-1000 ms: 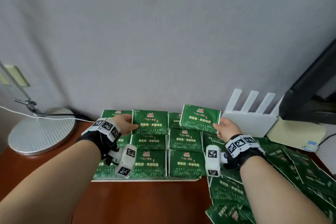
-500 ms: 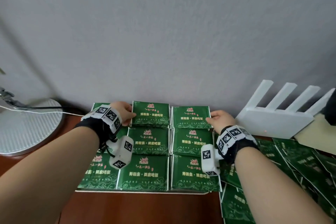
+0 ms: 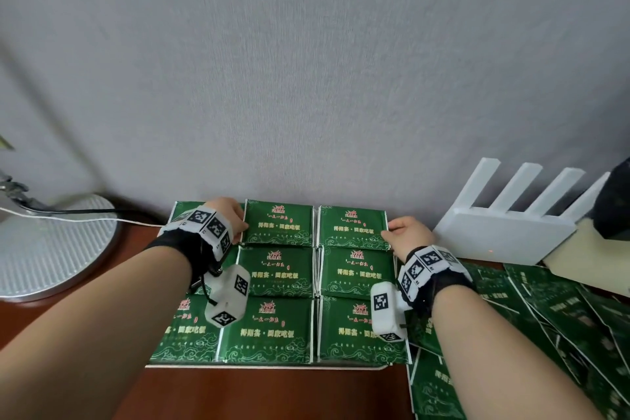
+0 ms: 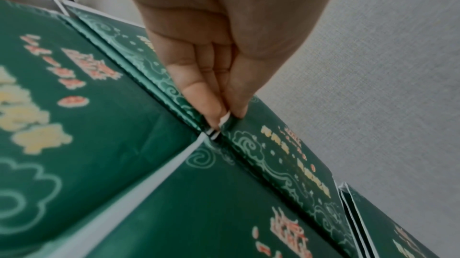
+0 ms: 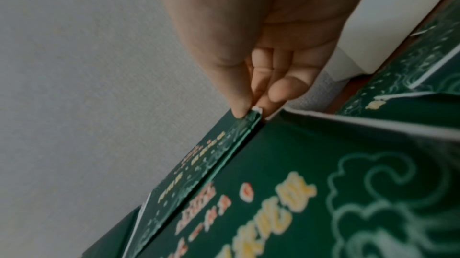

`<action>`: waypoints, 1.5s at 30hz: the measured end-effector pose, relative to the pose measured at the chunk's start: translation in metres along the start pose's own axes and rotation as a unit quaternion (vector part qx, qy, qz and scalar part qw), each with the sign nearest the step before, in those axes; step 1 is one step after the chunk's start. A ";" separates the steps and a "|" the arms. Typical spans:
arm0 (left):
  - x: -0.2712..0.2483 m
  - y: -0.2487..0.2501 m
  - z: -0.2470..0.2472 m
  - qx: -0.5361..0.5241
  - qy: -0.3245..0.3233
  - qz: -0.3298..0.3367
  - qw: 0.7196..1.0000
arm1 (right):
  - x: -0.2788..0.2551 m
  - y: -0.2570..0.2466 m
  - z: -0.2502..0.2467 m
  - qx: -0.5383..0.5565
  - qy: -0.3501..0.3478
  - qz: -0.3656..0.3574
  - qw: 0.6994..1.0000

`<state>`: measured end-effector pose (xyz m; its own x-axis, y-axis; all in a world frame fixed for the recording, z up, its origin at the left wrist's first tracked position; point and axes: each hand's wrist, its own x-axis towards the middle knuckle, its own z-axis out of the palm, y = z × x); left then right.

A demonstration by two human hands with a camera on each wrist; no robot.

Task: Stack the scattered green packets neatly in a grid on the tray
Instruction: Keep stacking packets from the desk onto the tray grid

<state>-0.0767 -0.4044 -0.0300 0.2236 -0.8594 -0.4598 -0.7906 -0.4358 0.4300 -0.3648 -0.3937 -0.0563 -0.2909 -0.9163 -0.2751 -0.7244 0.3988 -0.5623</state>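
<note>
Green packets lie in a three-by-three grid on a flat tray [image 3: 266, 366]. My left hand [image 3: 242, 232] pinches the near left corner of the back middle packet [image 3: 279, 225]; in the left wrist view the left hand [image 4: 221, 122] has thumb and fingertip closed on that corner. My right hand [image 3: 388, 232] pinches the right edge of the back right packet [image 3: 353, 227], which lies flat in its place. In the right wrist view the right hand [image 5: 251, 113] nips that packet's corner [image 5: 256, 118] between thumb and fingers.
Several loose green packets [image 3: 545, 310] are heaped on the brown table to the right of the tray. A white router [image 3: 504, 232] stands against the grey wall at the back right. A round lamp base [image 3: 51, 242] with cables sits at the left.
My right hand has lowered its packet from the air onto the back right place of the grid. The left hand has stayed at the back middle packet.
</note>
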 end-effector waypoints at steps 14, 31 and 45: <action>-0.064 0.017 -0.023 0.041 0.069 0.078 0.994 | -0.059 0.002 -0.083 -0.042 0.007 -0.040 0.998; -0.273 0.073 0.139 0.303 -0.062 0.362 0.879 | -0.293 0.206 -0.183 -0.163 -0.007 0.052 0.985; -0.352 0.127 0.312 0.261 -0.171 0.275 0.909 | -0.303 0.354 -0.125 -0.171 -0.079 0.025 0.982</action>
<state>-0.4334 -0.0742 -0.0559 -0.4073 -0.7371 -0.5393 -0.9121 0.2982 0.2813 -0.6107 0.0203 -0.0746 -0.2498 -0.8680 -0.4292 -0.8874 0.3826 -0.2572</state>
